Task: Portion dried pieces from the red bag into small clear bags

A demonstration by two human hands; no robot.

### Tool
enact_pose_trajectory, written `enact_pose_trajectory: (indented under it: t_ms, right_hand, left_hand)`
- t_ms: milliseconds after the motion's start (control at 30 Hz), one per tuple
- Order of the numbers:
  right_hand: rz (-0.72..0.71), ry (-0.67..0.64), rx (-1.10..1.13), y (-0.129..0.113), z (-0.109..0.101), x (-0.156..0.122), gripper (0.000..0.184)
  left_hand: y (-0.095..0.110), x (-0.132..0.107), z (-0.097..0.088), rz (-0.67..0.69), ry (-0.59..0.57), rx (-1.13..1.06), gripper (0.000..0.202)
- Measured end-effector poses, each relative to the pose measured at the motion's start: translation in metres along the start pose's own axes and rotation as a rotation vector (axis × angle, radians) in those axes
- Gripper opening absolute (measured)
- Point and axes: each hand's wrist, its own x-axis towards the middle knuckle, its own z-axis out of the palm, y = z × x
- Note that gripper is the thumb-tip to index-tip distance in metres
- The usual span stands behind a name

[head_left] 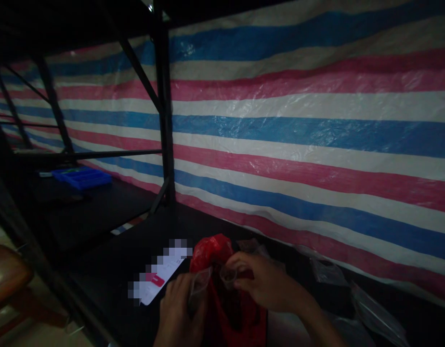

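Note:
A red plastic bag [211,251] stands with its mouth open on the black shelf, and something dark that I cannot make out shows inside. At the bag's left side my left hand [181,308] is closed around a small clear plastic bag [201,284], its top edge spread apart. Over the red bag's opening, my right hand [256,279] grips a small clear cup [229,275] by its rim between thumb and fingers. The cup is close to the clear bag, with a gap between them. Dim light hides what the cup contains.
Left of the red bag lies a white printed card [164,274], partly pixelated. Several clear plastic bags [377,313] lie to the right. A black metal post [166,120] rises before the striped sheet [298,135]. Farther left are blue trays [81,178] and a wooden stool [9,270].

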Motion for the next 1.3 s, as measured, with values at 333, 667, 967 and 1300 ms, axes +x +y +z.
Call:
enact_pose_trajectory:
  t_ms: [333,667,967,1300]
  right_hand:
    - [-0.087,0.083,-0.101,-0.031,0.000,-0.018,0.036]
    - [-0.239,0.098,-0.287,-0.033,0.003,-0.022,0.046]
    - [-0.229,0.176,-0.209,-0.032,0.001,-0.016,0.037]
    - [-0.005,0.133,-0.630,0.002,0.012,0.001,0.031]
  left_hand:
    - [0.004,0.014,0.007,0.106,-0.080,0.245,0.037]
    - [0.041,0.013,0.013,-0.028,-0.094,-0.021,0.026]
    - [0.050,0.014,0.008,-0.120,-0.100,-0.300,0.030]
    - [0.022,0.005,-0.007,-0.186,-0.074,-0.569,0.038]
